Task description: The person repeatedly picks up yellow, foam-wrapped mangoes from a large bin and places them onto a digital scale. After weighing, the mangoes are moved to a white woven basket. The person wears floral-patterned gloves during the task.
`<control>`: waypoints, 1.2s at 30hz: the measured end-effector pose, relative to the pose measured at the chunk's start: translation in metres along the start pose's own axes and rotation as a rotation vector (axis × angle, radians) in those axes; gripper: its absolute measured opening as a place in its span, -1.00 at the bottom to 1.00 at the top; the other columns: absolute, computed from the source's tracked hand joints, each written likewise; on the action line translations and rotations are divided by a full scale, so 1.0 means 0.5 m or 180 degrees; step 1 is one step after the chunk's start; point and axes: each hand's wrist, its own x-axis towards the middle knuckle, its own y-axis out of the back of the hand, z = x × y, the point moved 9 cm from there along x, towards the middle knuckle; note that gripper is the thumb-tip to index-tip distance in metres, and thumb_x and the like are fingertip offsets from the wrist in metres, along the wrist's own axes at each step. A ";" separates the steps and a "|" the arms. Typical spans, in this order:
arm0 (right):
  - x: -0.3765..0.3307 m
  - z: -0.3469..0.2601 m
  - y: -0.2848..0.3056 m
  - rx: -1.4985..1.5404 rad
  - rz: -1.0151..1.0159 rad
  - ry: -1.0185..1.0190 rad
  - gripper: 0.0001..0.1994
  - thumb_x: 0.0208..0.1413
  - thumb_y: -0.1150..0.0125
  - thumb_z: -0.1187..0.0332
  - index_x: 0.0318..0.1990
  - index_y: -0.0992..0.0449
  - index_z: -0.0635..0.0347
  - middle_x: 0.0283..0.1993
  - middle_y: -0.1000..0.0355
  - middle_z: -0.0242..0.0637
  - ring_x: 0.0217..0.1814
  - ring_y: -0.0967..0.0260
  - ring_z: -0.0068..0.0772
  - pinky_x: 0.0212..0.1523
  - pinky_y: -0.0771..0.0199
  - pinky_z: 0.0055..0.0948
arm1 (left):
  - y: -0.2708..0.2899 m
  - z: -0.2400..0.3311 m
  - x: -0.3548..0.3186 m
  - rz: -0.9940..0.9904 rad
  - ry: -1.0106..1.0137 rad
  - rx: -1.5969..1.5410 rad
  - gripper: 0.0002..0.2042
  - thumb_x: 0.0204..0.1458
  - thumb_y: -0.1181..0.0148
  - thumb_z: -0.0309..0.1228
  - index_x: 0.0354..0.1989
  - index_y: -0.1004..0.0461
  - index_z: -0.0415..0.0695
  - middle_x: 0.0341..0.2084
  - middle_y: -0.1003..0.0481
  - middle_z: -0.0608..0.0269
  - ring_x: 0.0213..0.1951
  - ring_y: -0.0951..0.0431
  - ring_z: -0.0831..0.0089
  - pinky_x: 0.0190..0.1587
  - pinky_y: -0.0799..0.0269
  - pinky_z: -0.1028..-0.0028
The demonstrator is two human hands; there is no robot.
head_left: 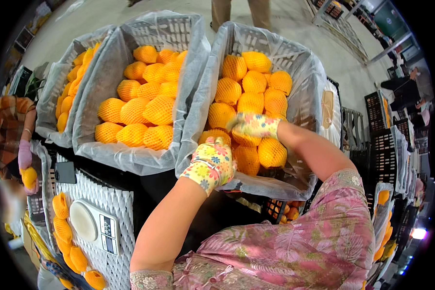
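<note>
Both my hands wear floral-print gloves and work inside the right-hand crate (pixel 307 72), which is lined with thin white sheeting. It holds orange fruit (pixel 250 103) in yellow foam nets. At the near left corner my left hand (pixel 211 162) has its fingers curled against a netted fruit (pixel 213 136). My right hand (pixel 257 125) reaches in from the right, palm down over another netted fruit (pixel 246 139); its fingertips are blurred, so their grip is unclear. Two more netted fruits (pixel 271 152) lie just nearer to me.
Two more lined crates of netted fruit, a middle one (pixel 145 166) and a left one (pixel 46 116), stand alongside. A scale (pixel 83 221), a phone (pixel 65 172) and netted fruits (pixel 63 229) lie at lower left. A co-worker's gloved hand (pixel 25 154) holds a fruit. Another person's legs (pixel 241 12) stand beyond.
</note>
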 end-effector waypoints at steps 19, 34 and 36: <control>0.055 -0.098 0.037 -0.2053 -0.0170 -0.0573 -0.77 0.00 -0.16 0.31 -0.28 -0.53 0.30 -0.38 -0.52 -0.02 -0.27 -0.51 -0.02 -0.24 -0.48 -0.12 | -0.013 -0.055 0.097 -0.0953 0.0868 -0.0231 -0.25 -0.20 -0.34 -0.08 0.18 -0.28 -0.20 0.11 -0.30 -0.09 0.11 -0.37 -0.01 0.14 -0.33 0.22; 0.112 0.027 -0.108 -0.1568 -0.1223 -0.0473 -0.45 0.01 -0.22 0.36 0.18 -0.22 0.23 -0.06 -0.45 -0.01 0.01 -0.42 -0.09 -0.07 -0.41 -0.31 | 0.085 -0.028 0.072 -0.0011 -0.0069 -0.0693 -0.37 -0.33 -0.39 -0.35 0.04 -0.38 -0.19 -0.14 -0.45 -0.08 -0.04 -0.46 0.02 0.02 -0.40 0.26; 0.117 0.005 -0.119 -0.1540 -0.1207 -0.0323 -0.48 0.02 -0.21 0.36 0.15 -0.24 0.23 -0.08 -0.45 -0.02 -0.01 -0.42 -0.10 -0.08 -0.41 -0.31 | 0.168 -0.023 0.044 0.0773 -0.0498 -0.1270 -0.38 -0.34 -0.37 -0.42 0.03 -0.36 -0.23 -0.14 -0.43 -0.07 -0.02 -0.45 0.02 0.02 -0.39 0.30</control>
